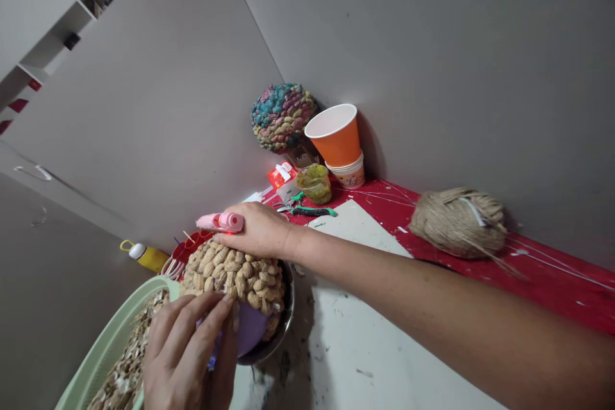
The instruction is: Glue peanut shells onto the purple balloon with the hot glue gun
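Note:
A purple ball [252, 327], partly covered with rows of peanut shells [235, 275], rests in a dark metal bowl [289, 307]. My right hand [257, 227] reaches over the far side of the ball, closed around a pink glue gun [221, 223] with a small red light; its nozzle is not visible. At the near side, my left hand [185, 349] has its fingertips pressed together against the edge between shells and bare purple surface. A bit of blue and white shows beneath those fingers, but what they pinch is hidden.
A green basket [91, 339] of peanut shells stands left. Behind are a yellow bottle [151, 257], pliers [307, 210], a jar [314, 184], an orange cup [339, 144] on stacked paper cups and a colourful shell-covered ball [283, 116]. Twine [456, 221] lies right on the red tabletop [552, 288].

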{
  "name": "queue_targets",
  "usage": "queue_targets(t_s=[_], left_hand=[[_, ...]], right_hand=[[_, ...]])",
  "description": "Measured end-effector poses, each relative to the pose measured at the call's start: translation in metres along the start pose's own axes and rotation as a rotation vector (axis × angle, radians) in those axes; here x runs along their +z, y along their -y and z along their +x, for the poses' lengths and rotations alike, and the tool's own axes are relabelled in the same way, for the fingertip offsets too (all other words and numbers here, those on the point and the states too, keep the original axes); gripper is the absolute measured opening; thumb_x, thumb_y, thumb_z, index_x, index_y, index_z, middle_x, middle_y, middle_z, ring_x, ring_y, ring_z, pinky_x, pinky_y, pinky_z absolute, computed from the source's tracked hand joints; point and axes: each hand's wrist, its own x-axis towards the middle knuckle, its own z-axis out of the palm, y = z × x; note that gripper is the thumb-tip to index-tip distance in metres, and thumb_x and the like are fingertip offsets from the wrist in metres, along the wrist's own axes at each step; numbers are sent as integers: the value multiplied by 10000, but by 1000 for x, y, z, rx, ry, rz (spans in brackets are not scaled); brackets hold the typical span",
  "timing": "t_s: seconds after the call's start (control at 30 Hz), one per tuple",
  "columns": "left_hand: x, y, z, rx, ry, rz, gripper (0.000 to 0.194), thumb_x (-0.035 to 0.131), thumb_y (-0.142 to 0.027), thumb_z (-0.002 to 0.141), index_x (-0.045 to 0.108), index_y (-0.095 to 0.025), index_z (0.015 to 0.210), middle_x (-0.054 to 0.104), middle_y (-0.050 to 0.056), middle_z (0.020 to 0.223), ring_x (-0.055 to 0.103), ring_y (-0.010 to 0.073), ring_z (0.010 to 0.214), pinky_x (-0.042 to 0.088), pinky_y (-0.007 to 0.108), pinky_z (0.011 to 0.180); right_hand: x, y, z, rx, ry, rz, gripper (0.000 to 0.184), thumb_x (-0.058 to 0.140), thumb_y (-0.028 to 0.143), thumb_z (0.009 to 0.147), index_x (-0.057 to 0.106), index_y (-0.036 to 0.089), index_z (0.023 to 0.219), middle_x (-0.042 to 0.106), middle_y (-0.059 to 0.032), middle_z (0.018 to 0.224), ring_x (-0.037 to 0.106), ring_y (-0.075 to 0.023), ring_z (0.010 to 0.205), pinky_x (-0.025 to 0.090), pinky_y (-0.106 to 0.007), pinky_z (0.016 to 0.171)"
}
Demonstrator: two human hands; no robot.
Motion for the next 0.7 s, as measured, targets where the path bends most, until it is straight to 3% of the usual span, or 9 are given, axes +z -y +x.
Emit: queue_targets(t_s=[0.1, 0.23, 0.43, 0.7], left_hand=[[0, -1, -4, -55, -25, -30, 318, 629, -56, 831, 634, -211, 1108, 666, 101, 1045, 615, 240, 935, 502, 417, 821], [-3, -1, -7, -88, 34, -113, 377, 606, -46, 840, 617, -244, 1161, 660, 91, 1083, 618, 242, 985, 515, 407, 838], [-5, -2, -9, -241, -112, -239, 335, 590, 26, 814, 641, -219, 1037, 665, 64, 1000, 639, 210, 932, 515, 380, 843], [3, 8, -4, -85, -84, -203, 289, 640, 30, 785, 650, -167, 998, 690, 55, 947, 650, 173, 881, 512, 311, 833]], right_hand=[[0, -1, 0, 1, 2, 4, 213, 647, 415, 807, 699, 210, 782, 695, -19, 728, 574, -155, 641, 305, -244, 528], [0, 0, 0, -6, 11, 11, 212, 644, 417, 814, 710, 216, 803, 710, -27, 765, 595, -161, 675, 315, -244, 545], [0, -1, 0, 5, 23, 11, 220, 643, 433, 809, 712, 224, 818, 716, -22, 772, 597, -159, 666, 313, -240, 539], [-2, 2, -1, -5, 45, 11, 221, 635, 418, 829, 720, 215, 832, 719, -31, 801, 607, -166, 702, 314, -245, 555]])
